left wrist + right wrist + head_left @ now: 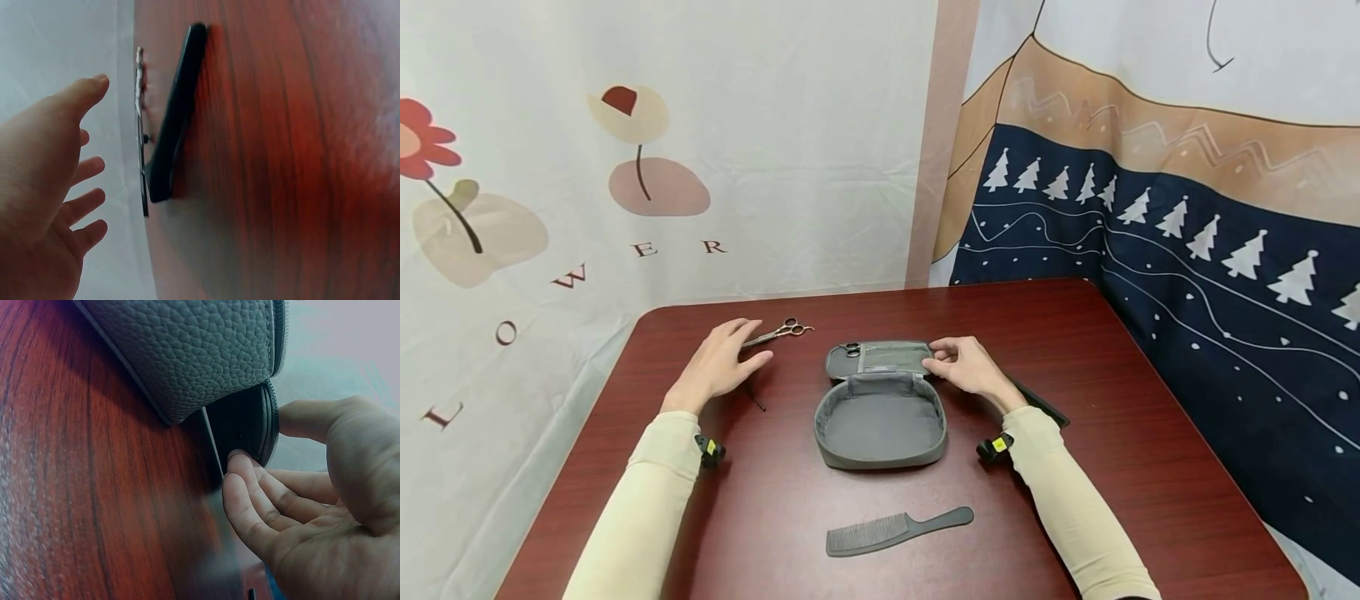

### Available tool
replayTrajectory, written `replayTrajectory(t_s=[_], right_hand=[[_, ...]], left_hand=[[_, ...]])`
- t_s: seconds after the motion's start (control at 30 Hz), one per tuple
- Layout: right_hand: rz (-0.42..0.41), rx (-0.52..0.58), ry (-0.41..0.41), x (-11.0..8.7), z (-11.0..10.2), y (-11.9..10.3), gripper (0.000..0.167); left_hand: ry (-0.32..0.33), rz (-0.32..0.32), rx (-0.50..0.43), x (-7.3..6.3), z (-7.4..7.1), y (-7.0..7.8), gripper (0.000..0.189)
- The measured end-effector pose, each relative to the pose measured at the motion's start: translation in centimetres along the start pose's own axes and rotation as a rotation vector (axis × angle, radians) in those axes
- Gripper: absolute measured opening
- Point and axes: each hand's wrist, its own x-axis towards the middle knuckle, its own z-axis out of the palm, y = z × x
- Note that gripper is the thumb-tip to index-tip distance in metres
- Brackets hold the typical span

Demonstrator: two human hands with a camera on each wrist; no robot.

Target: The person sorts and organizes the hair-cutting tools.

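Note:
A grey zippered case (880,462) lies unfolded mid-table, its tray part toward me and its lid (895,357) folded back. Dark scissor handles (852,349) show at the lid's left, beside a see-through pocket. My right hand (972,367) pinches the lid's right edge; in the right wrist view the thumb is on one side and fingertips touch the other. My left hand (718,367) hovers with fingers spread, holding nothing. Near it lie metal scissors (792,327), partly covered by the hand, and a slim black object (178,112) of unclear kind.
A grey handled comb (898,533) lies on the reddish-brown table (760,517) in front of the case. Under my right forearm is a long black object (1041,402), partly hidden. Printed cloth hangs behind the table and along its sides.

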Motion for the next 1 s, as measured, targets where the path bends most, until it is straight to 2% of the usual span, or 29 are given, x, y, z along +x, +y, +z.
replayTrajectory(t_s=[0.37,0.83,1.0], right_hand=[[0.007,-0.003,0.005,0.0,0.1,0.4,0.054],[0.010,0.010,-0.006,0.0,0.1,-0.1,0.054],[0.013,0.013,-0.008,0.0,0.0,0.0,0.055]], left_hand=[[-0.072,-0.046,0.002,0.9,0.1,-1.8,0.066],[-0.032,-0.016,0.043,1.5,1.1,-2.8,0.042],[-0.020,-0.013,0.054,1.8,1.2,-2.7,0.035]])
